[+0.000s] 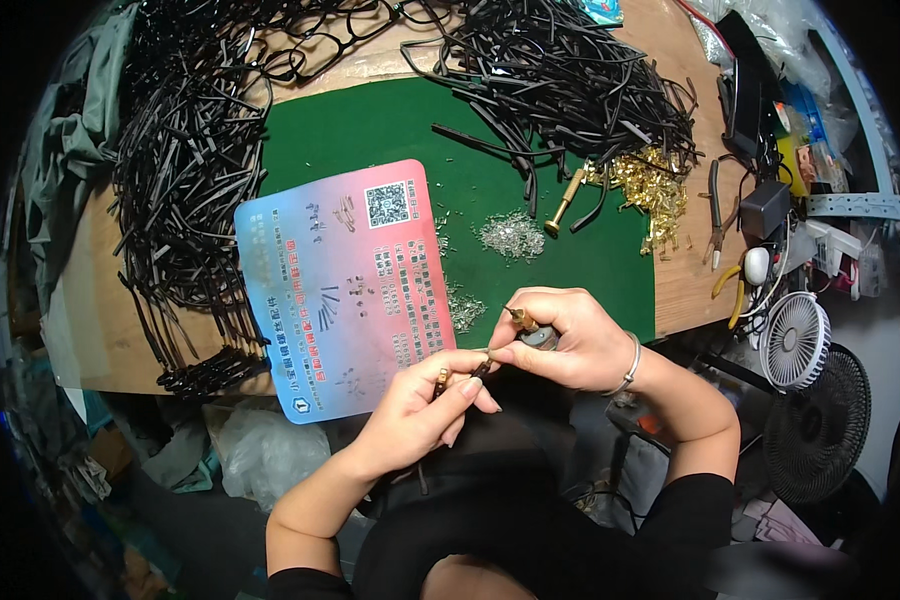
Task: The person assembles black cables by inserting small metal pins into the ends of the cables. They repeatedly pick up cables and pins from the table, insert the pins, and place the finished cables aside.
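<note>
My left hand [425,405] is closed on a black eyeglass temple [481,369], its dark end hanging below the fingers. A small gold-coloured piece [441,381] shows between the same fingers. My right hand [567,340] is closed round a short brass-coloured tool, seemingly a screwdriver [523,320], tucked in the curled fingers. Its thumb and fingertips meet my left hand's fingertips at the temple's end; what they pinch there is too small to make out. Both hands are over the near edge of the green mat [370,120], beside a blue-and-pink printed card [315,250].
Small silver parts [511,236] lie piled on the mat; more parts rest on the card. Beyond are a brass screwdriver [567,200], gold pieces [650,190] and heaps of black temples [570,70]. Pliers [727,290] and a white fan [795,340] are at the right.
</note>
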The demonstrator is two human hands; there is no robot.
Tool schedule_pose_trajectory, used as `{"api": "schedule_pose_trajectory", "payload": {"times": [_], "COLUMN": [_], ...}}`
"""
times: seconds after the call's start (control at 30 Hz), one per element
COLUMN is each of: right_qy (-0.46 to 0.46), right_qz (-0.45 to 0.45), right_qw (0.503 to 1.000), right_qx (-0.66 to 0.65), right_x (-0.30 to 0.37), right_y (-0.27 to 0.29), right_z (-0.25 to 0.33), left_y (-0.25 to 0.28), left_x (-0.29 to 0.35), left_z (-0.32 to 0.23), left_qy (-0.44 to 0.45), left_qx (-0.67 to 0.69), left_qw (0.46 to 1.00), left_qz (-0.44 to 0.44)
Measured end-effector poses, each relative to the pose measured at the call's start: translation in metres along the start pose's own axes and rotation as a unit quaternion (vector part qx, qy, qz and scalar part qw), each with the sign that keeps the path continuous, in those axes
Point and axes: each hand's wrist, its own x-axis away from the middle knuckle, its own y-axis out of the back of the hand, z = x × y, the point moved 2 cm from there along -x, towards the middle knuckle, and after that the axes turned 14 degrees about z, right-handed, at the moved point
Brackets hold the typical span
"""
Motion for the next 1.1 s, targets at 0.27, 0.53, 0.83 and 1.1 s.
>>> {"api": "schedule_pose_trajectory", "payload": {"times": [0.27, 0.53, 0.83, 1.1], "right_qy": [0.043, -0.135, -0.094, -0.113], "right_qz": [-0.041, 0.129, 0.007, -0.131], "right_qw": [0.994, 0.878, 0.995, 0.918], "right_qx": [-0.087, -0.44, 0.024, 0.356], "right_x": [0.005, 0.004, 0.01, 0.027], "right_y": [-0.011, -0.02, -0.019, -0.001], "right_z": [-0.01, -0.034, -0.033, -0.03], "left_y": [0.004, 0.006, 0.002, 0.025], "left_x": [-0.007, -0.007, -0.013, -0.021], "left_z": [0.002, 0.004, 0.007, 0.009], "left_qy": [-0.015, -0.093, -0.076, -0.102], "left_qx": [0.035, -0.208, -0.276, -0.364], "left_qw": [0.998, 0.972, 0.958, 0.91], "left_qz": [0.044, 0.05, 0.005, -0.169]}}
